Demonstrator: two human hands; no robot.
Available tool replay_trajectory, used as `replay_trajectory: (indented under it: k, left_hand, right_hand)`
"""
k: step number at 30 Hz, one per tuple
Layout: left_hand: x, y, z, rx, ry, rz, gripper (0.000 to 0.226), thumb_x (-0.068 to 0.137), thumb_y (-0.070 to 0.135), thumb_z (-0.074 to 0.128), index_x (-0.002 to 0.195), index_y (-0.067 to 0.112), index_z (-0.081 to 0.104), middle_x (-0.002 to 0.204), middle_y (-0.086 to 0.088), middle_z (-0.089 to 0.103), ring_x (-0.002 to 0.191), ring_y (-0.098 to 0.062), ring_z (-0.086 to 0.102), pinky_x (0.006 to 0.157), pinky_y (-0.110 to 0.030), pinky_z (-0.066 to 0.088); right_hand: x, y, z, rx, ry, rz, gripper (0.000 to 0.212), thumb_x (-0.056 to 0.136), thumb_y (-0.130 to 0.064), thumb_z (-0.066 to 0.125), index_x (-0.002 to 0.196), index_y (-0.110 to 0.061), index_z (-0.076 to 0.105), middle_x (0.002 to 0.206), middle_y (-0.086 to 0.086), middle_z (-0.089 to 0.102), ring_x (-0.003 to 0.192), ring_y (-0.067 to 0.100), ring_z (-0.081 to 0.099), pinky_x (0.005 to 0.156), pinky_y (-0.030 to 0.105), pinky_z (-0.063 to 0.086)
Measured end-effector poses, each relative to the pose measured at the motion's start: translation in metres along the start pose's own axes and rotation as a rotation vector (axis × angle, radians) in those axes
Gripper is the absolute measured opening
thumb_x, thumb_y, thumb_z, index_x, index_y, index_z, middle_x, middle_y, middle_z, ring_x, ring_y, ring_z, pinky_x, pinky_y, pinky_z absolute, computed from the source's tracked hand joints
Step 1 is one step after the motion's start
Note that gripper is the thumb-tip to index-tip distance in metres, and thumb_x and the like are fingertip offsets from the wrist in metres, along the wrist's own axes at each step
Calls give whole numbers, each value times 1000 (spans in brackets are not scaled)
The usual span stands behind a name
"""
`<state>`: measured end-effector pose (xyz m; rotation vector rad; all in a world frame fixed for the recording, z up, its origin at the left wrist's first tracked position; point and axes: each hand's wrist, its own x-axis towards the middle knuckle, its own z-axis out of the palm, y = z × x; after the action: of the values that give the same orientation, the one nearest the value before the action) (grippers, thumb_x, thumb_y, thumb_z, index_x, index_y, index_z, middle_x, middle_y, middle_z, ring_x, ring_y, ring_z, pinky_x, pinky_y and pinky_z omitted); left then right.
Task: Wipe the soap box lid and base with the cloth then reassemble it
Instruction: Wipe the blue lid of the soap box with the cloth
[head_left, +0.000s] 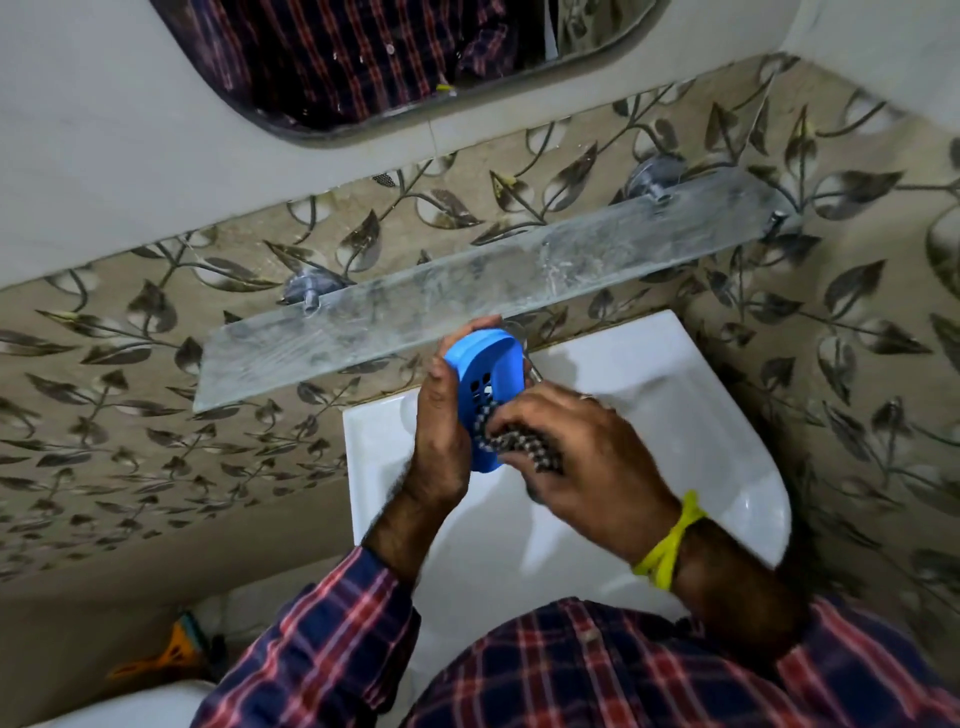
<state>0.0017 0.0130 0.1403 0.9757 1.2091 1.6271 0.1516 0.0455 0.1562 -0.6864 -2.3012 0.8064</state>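
Nearest the camera, two forearms in a red-and-navy checked shirt reach out over a white ceramic washbasin. The right hand, with a yellow thread tied at the wrist, is closed around a bunched dark checked cloth and presses it against the lower inside of a blue oval plastic soap box piece. The left hand clasps that piece by its edge, fingers wrapped round the far rim, holding it tilted above the basin's back edge.

The piece has drain holes, so it is probably the base, though that is a judgement. The wiping looks to be under way on this one part; the other half, and the reassembly, appear still to be done.

The second half of the soap box is nowhere visible. The tap behind the hands is mostly covered. Beyond, a cloudy glass shelf is fixed to the leaf-patterned tiled wall, and a mirror is cut off by the top edge.
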Motion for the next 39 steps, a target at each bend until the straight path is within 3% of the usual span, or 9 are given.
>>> replay_trajectory:
  k: [3,8,14,21,27,30,34,36,39]
  left_hand:
    - [-1,0,-2,9,22,1,71,94,70,41,137,14,52,103,-7,71,88,-23,69,78,-33,57]
    - [-1,1,-11,43,75,-35,77,83,83,45,133,25,59,109,-24,64,93,-39,60,83,-54,48]
    - [-5,-7,-7,57,132,-64,74,78,85,51,123,29,67,111,-10,70,93,-26,67,78,-39,56]
    - [-14,-15,-7,216,116,18,77,86,79,47,131,18,59,123,-17,65,109,-43,63,96,-71,48]
    - [-9,-10,-19,336,155,60,74,83,76,55,137,24,52,133,-18,61,119,-41,62,102,-60,49]
    - [-1,3,-29,458,168,146,51,87,47,74,131,30,55,123,8,67,112,-16,67,94,-25,52]
    - [-12,-6,-19,608,208,160,31,87,21,72,105,46,68,99,27,72,90,3,67,82,-16,49]
    - [-18,-10,-11,653,271,156,26,86,19,71,95,42,72,89,32,70,81,7,65,74,-10,48]
    - [-22,-14,-7,731,294,143,12,82,30,74,89,21,69,78,8,69,70,-8,64,63,-22,50]
  right_hand:
    - [-4,-5,18,-305,-39,-22,35,83,-16,66,115,-28,58,111,-3,64,94,24,57,75,41,51]
    - [-9,3,30,-337,-101,-77,33,81,-9,70,111,-21,62,122,2,58,93,26,53,70,39,53]
    - [-3,10,29,-310,-153,-183,28,81,-4,55,101,-19,67,102,-2,67,89,25,59,68,38,53]
    - [0,14,30,-265,-283,-249,40,69,2,60,99,-22,68,98,-4,67,95,25,60,70,31,51]
    - [-16,38,19,-434,-425,-290,39,74,-5,58,99,-35,65,95,-10,60,90,22,60,59,33,43]
    - [-17,56,7,-40,-200,73,29,78,-6,74,97,-28,71,97,-10,62,93,13,62,80,32,52]
    - [-1,55,-2,246,233,327,38,71,10,75,100,-16,72,101,-1,66,97,16,66,89,44,56]
    - [4,47,-5,277,305,305,46,70,18,66,104,-12,72,106,3,67,101,18,66,92,47,55]
    - [6,32,-9,112,363,90,45,72,19,61,109,-6,71,113,8,70,109,20,64,98,41,49]
